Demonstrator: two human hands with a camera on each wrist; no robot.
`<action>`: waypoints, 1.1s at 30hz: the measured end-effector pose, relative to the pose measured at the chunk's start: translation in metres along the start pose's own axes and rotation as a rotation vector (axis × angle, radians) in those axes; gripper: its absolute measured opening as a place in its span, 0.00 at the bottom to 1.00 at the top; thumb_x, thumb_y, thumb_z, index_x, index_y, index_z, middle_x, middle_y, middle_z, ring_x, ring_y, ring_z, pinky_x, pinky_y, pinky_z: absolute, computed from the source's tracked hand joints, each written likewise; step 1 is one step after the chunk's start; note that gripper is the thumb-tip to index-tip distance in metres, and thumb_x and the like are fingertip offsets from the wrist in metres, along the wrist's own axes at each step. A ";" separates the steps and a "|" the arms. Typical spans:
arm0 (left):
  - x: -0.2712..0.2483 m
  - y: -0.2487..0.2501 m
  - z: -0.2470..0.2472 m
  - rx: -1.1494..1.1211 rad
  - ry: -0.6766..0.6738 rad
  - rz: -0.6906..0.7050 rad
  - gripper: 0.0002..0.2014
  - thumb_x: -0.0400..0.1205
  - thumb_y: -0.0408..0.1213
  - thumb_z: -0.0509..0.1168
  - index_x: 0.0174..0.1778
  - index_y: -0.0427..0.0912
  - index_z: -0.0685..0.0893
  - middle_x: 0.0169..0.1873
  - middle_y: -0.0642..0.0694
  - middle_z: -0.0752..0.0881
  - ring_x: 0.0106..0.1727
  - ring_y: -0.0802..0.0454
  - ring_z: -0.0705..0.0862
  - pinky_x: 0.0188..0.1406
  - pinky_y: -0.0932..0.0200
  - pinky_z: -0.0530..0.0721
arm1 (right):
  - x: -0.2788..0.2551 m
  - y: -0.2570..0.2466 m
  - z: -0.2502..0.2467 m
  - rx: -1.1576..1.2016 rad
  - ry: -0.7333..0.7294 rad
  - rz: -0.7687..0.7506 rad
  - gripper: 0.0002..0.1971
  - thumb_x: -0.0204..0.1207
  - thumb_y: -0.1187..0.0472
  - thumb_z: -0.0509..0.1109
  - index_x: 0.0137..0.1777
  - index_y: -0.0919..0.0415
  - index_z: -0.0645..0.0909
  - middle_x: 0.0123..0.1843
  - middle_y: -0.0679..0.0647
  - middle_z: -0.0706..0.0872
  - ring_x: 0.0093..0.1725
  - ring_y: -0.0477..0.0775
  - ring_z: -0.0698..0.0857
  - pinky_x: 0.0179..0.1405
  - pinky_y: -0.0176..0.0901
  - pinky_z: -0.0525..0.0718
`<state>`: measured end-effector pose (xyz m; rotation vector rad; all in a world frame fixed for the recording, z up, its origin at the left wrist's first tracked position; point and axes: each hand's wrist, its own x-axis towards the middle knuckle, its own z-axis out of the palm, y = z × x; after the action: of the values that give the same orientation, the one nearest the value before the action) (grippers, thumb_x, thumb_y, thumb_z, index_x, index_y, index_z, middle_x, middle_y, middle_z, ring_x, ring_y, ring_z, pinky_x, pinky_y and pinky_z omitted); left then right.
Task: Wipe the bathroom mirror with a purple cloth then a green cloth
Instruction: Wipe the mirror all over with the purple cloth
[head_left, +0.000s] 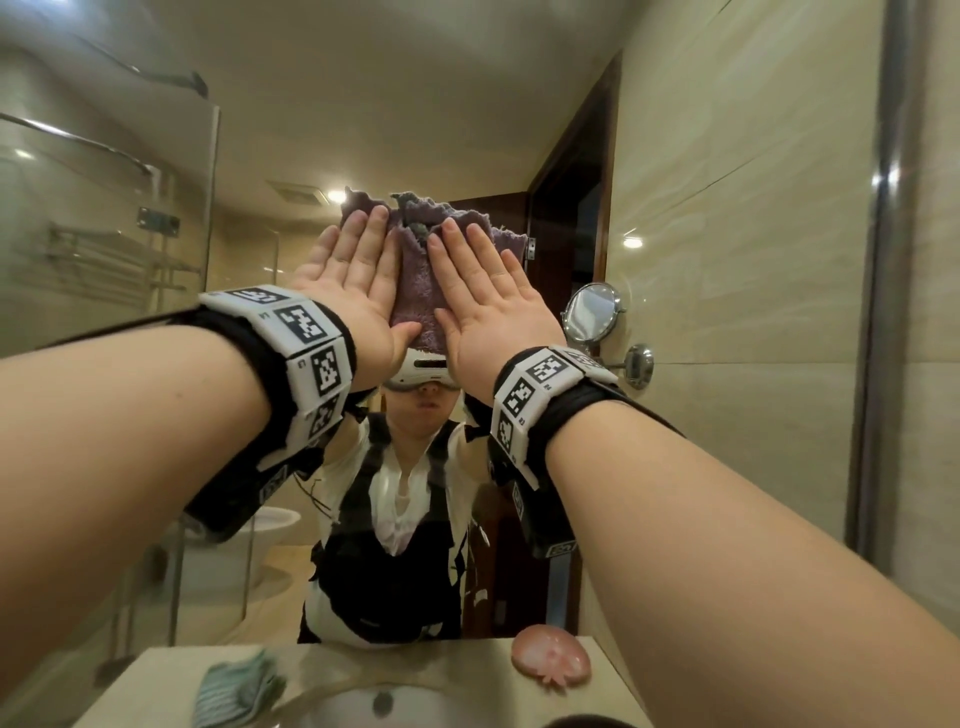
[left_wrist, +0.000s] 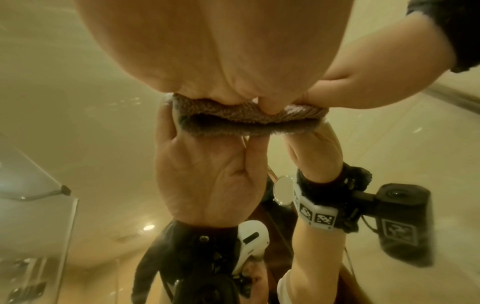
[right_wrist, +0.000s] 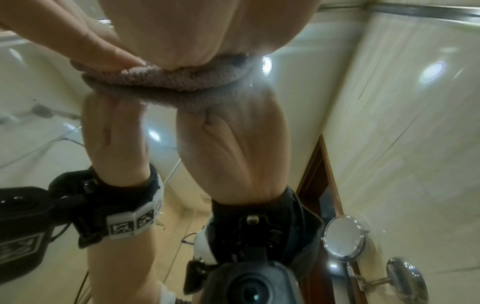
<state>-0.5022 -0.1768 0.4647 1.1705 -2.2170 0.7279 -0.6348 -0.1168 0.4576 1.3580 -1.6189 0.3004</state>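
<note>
The purple cloth (head_left: 415, 280) lies bunched against the bathroom mirror (head_left: 727, 260) at head height. My left hand (head_left: 358, 270) and right hand (head_left: 483, 280) press it side by side, fingers straight and pointing up, thumbs nearly meeting at its lower edge. The left wrist view has the left palm (left_wrist: 207, 51) bearing on the cloth's fuzzy edge (left_wrist: 233, 115), doubled by its reflection. The right palm (right_wrist: 207, 30) sits on the cloth (right_wrist: 168, 80) in the right wrist view. The green cloth (head_left: 239, 691) lies folded on the counter at the lower left, away from both hands.
A pink soap dish (head_left: 550, 660) sits on the counter (head_left: 457, 660) at the lower right, and the sink basin (head_left: 384, 706) is below the mirror. The glass reflects a round chrome mirror on an arm (head_left: 592, 312), a shower screen and a person. A chrome frame (head_left: 878, 312) edges the mirror at right.
</note>
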 end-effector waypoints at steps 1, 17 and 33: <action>0.001 0.007 -0.002 -0.015 0.009 -0.008 0.40 0.84 0.58 0.40 0.77 0.33 0.25 0.76 0.37 0.24 0.79 0.44 0.27 0.76 0.50 0.28 | 0.000 0.005 -0.001 -0.001 0.002 0.003 0.30 0.86 0.51 0.43 0.81 0.52 0.31 0.82 0.47 0.31 0.81 0.47 0.32 0.74 0.43 0.28; 0.029 0.152 -0.024 -0.087 0.171 0.111 0.39 0.84 0.56 0.41 0.78 0.35 0.28 0.78 0.37 0.27 0.79 0.42 0.29 0.76 0.48 0.29 | -0.063 0.133 0.001 -0.004 -0.069 0.196 0.30 0.86 0.52 0.43 0.80 0.54 0.29 0.82 0.49 0.29 0.81 0.50 0.32 0.79 0.45 0.35; 0.042 0.282 -0.050 -0.039 0.266 0.284 0.38 0.84 0.58 0.40 0.81 0.37 0.34 0.80 0.38 0.34 0.81 0.43 0.35 0.76 0.49 0.31 | -0.126 0.241 -0.007 -0.081 -0.228 0.381 0.31 0.85 0.55 0.43 0.80 0.61 0.28 0.81 0.55 0.28 0.81 0.55 0.31 0.81 0.50 0.36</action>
<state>-0.7526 -0.0323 0.4682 0.6998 -2.1789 0.8927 -0.8491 0.0501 0.4531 1.0454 -2.0604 0.3079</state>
